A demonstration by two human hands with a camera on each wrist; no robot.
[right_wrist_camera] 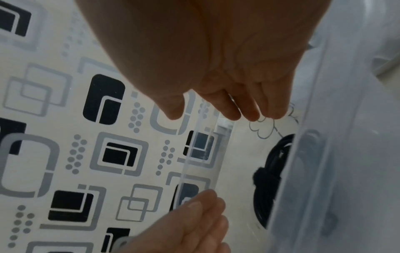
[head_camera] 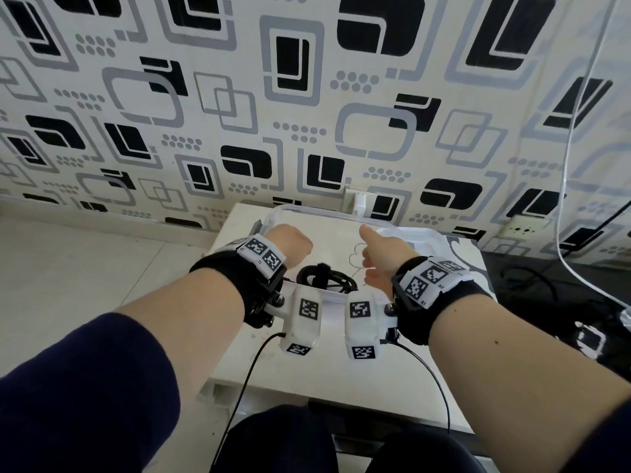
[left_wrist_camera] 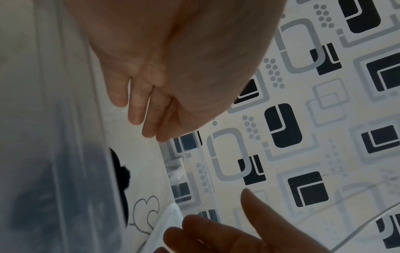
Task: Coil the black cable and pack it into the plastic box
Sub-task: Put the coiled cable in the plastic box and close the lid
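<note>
Coiled black cable (head_camera: 326, 279) already lay in the clear plastic box (head_camera: 341, 213) at lower centre of frame, both hands (left hand (head_camera: 293, 244), right hand (head_camera: 379, 254)) relaxed, fingers extended, holding nothing; main risk: knocking the light box off the worktop (head_camera: 239, 220) while withdrawing.

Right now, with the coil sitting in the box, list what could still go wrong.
1. The black cable, bundled with a strap, lies against the near wall of the plastic box; a loop might ride up and foul the rim.
2. Neither the left hand nor the right hand holds the box, so a nudge could slide it on the small table.
</note>
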